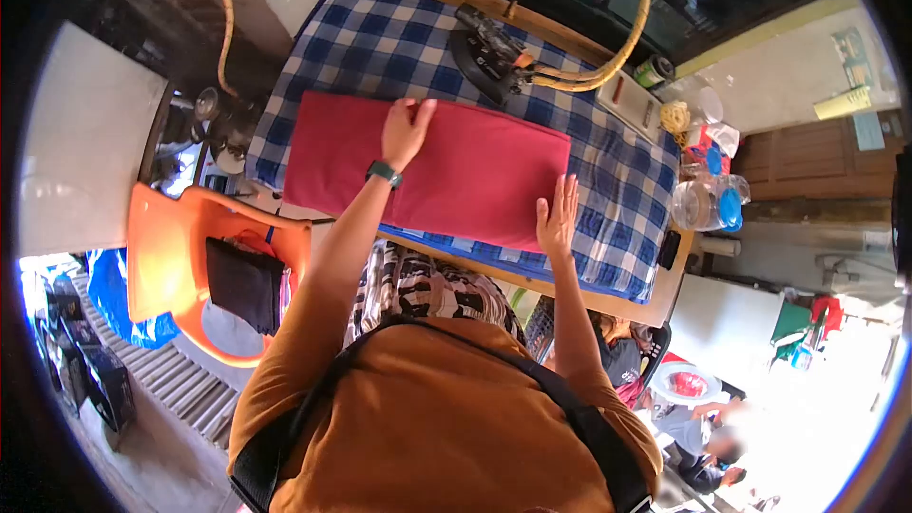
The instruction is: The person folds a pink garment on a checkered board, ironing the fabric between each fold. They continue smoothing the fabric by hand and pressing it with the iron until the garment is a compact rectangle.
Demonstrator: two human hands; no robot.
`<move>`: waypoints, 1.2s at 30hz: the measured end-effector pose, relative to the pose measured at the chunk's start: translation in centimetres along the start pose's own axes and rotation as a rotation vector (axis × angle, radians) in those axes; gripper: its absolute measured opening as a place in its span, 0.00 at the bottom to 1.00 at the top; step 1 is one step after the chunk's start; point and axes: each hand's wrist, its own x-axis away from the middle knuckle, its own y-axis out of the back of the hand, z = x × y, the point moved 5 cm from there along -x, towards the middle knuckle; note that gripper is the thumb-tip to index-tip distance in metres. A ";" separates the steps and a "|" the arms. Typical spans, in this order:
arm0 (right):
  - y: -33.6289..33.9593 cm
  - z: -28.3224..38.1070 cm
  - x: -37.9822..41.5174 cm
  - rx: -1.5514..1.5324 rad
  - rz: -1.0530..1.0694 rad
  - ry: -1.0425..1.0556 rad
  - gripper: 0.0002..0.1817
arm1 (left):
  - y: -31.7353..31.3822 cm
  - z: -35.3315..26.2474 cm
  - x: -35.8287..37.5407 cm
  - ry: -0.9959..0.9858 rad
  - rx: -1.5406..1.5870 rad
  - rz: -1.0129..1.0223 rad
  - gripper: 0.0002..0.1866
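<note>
A folded dark red cloth (475, 171) lies lengthwise on a blue-and-white checked cloth (366, 33) that covers the table. My left hand (406, 136) rests on the upper middle of the red cloth, thumb apart from the fingers, a dark watch on the wrist. At the cloth's right end is my right hand (559, 218), its fingers straight and pointing away from me along the edge. Neither hand grips anything. Beyond the red cloth, a black iron (484, 62) with yellow hoses stands on the checked cloth.
An orange chair (161, 247) at the left holds folded dark fabric (245, 283). Plastic jars (698, 206) and a tray (629, 104) line the table's right side. A basket of clothes (622, 351) sits below right. Another person (698, 437) is at the lower right.
</note>
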 end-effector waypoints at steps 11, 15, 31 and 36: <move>-1.4 14.0 -23.9 0.205 -0.115 0.547 0.34 | -1.7 2.8 -0.1 0.028 -0.013 -0.077 0.11; -8.1 10.5 -32.7 0.244 0.351 0.276 0.40 | 3.2 1.3 2.6 0.145 -0.082 0.223 0.20; 0.2 17.4 -28.2 -0.283 0.771 -0.287 0.19 | 9.2 2.1 14.0 0.103 -0.013 0.527 0.18; -4.4 17.0 -16.8 -0.096 0.860 0.111 0.25 | 9.3 2.4 15.2 0.234 0.068 0.502 0.15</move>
